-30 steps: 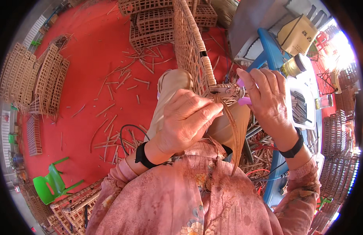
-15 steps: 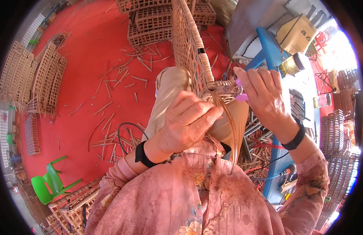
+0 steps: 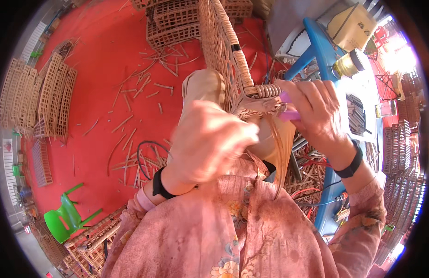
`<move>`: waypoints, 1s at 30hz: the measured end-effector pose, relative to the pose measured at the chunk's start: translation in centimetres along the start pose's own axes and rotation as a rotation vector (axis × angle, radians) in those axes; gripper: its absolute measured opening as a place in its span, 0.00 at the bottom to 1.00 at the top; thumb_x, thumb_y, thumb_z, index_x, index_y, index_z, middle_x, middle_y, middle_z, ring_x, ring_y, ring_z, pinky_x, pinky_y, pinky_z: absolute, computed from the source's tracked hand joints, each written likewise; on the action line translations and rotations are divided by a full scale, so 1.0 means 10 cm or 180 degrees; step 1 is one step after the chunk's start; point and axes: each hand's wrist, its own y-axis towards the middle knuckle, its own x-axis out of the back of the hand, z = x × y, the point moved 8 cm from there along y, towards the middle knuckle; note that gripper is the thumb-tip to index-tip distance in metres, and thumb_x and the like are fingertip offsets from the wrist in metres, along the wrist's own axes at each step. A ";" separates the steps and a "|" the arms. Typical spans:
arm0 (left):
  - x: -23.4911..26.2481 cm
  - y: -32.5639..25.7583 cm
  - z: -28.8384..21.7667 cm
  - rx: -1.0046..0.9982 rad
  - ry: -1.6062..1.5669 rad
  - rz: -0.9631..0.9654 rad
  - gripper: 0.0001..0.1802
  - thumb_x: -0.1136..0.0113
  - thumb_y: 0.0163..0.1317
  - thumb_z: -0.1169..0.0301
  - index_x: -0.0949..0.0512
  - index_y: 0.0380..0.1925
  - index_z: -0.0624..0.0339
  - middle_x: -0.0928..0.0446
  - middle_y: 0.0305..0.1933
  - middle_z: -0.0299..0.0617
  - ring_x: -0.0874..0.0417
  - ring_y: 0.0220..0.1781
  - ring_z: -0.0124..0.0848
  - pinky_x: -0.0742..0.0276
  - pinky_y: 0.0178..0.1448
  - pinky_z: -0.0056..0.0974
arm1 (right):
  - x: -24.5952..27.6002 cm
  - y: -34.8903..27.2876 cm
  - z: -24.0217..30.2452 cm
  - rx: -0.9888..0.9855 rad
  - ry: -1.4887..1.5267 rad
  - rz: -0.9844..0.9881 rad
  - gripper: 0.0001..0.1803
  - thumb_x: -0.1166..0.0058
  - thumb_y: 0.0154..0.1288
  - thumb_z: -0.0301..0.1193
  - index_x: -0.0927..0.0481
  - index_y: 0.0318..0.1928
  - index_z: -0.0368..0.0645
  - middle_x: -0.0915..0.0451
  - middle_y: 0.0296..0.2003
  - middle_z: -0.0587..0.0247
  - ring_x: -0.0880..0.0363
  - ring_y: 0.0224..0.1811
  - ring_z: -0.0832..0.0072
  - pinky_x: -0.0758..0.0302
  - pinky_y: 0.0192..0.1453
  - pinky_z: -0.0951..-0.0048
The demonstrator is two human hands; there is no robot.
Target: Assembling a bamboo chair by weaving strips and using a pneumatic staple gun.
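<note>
Our right hand (image 3: 318, 109) grasps purple handles (image 3: 291, 115) beside the basket (image 3: 241, 67). Our left hand (image 3: 210, 143) blurs near it; we can't tell its hold. We should keep the strip (image 3: 280, 155) snug.

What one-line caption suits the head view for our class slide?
Left hand blurred, right hand by the corner of a woven panel, above red floor.
</note>
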 end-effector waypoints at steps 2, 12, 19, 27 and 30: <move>0.24 -0.23 0.31 0.0675 -0.0279 -0.1181 0.17 0.32 0.58 0.75 0.20 0.47 0.67 0.19 0.32 0.41 0.19 0.36 0.31 0.22 0.42 0.37 | 0.05 -0.02 -0.09 -0.0265 0.0055 -0.0200 0.37 0.32 0.45 0.35 0.25 0.59 0.40 0.26 0.39 0.62 0.26 0.44 0.63 0.31 0.52 0.61; -0.16 -0.35 0.51 0.1204 0.0435 0.0008 0.30 0.26 0.48 0.74 0.24 0.55 0.59 0.23 0.45 0.45 0.19 0.42 0.39 0.21 0.44 0.43 | 0.02 -0.99 -1.13 -0.2806 0.0793 -0.1206 0.48 0.24 0.48 0.38 0.32 0.67 0.36 0.23 0.58 0.46 0.24 0.62 0.58 0.30 0.66 0.58; -0.67 -0.03 0.03 -0.0011 0.0163 0.0671 0.25 0.28 0.53 0.63 0.20 0.52 0.58 0.22 0.50 0.42 0.21 0.50 0.39 0.27 0.59 0.46 | -0.19 -2.66 -2.53 -0.4575 0.0642 -0.0437 0.59 0.31 0.49 0.55 0.41 0.71 0.28 0.32 0.66 0.37 0.30 0.69 0.56 0.35 0.70 0.64; -0.75 -0.24 0.46 0.1538 -0.2260 0.0401 0.14 0.50 0.75 0.65 0.21 0.37 0.63 0.19 0.36 0.44 0.18 0.43 0.36 0.23 0.57 0.46 | -0.39 -2.99 -2.68 -0.4612 -0.0719 0.0791 0.63 0.50 0.52 0.73 0.40 0.72 0.32 0.32 0.66 0.36 0.35 0.72 0.52 0.40 0.73 0.58; -0.75 -0.25 0.63 0.2287 -0.3375 -0.0383 0.23 0.59 0.79 0.58 0.22 0.35 0.64 0.20 0.32 0.46 0.17 0.38 0.37 0.23 0.58 0.49 | 0.16 -2.35 -2.01 -0.3729 -0.1497 -0.0739 0.40 0.42 0.63 0.57 0.26 0.62 0.36 0.24 0.59 0.42 0.27 0.64 0.54 0.37 0.71 0.58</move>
